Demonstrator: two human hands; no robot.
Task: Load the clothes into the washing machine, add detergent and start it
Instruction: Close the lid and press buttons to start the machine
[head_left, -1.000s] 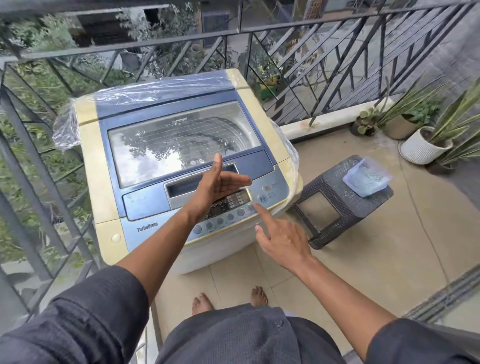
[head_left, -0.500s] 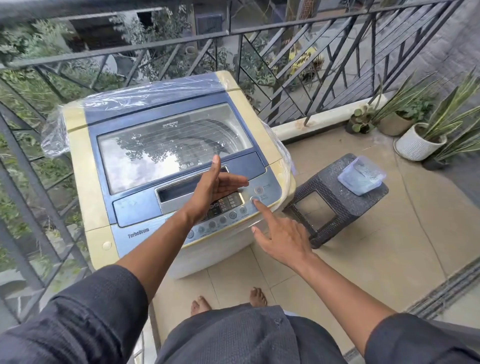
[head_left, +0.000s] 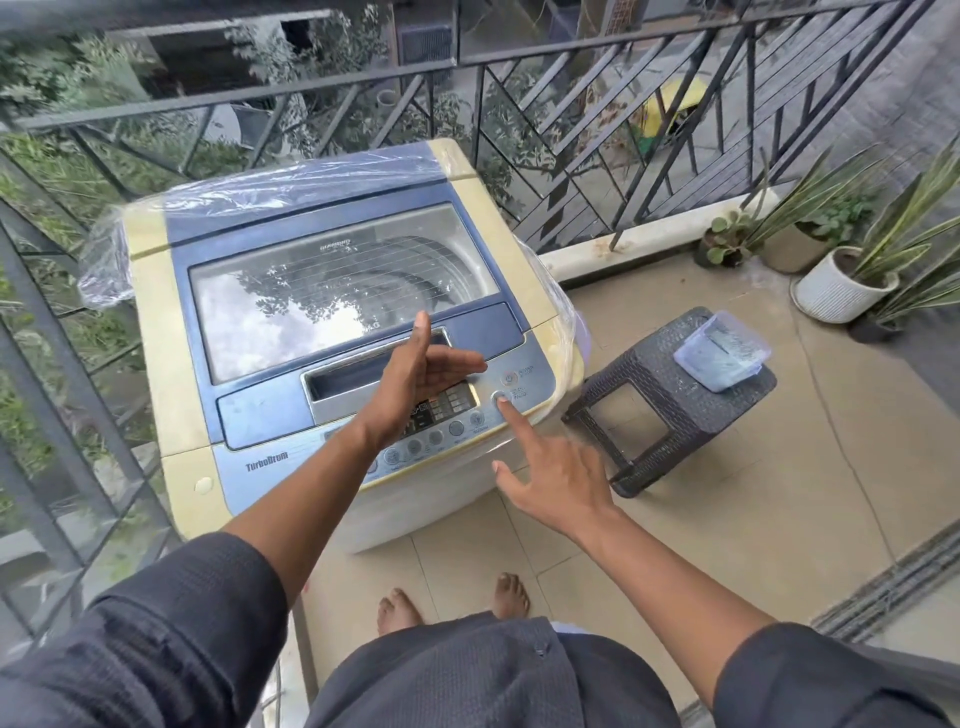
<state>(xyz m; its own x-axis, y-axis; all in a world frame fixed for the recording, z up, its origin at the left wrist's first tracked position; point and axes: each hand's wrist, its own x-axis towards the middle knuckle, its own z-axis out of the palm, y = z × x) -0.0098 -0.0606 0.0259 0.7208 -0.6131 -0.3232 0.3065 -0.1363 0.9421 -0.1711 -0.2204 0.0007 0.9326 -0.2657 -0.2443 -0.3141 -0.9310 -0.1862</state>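
A cream and blue top-loading washing machine (head_left: 156, 332) stands on the balcony with its glass lid (head_left: 332, 291) closed; no clothes can be made out through the reflecting glass. My left hand (head_left: 421, 384) hovers open over the control panel (head_left: 447, 426), thumb up, holding nothing. My right hand (head_left: 556, 478) stretches its index finger onto the round button (head_left: 500, 399) at the panel's right end. A clear plastic tub of detergent powder (head_left: 722, 358) sits on a dark stool to the right.
The dark woven stool (head_left: 644, 410) stands right of the machine. Black metal railing (head_left: 457, 67) runs behind and along the left. Potted plants, one in a white ribbed pot (head_left: 836, 291), line the far right. My bare feet (head_left: 452, 603) are on the tiled floor.
My right index finger has moved up from the panel's front edge onto the round button at its right end. The left hand has kept its open pose above the panel.
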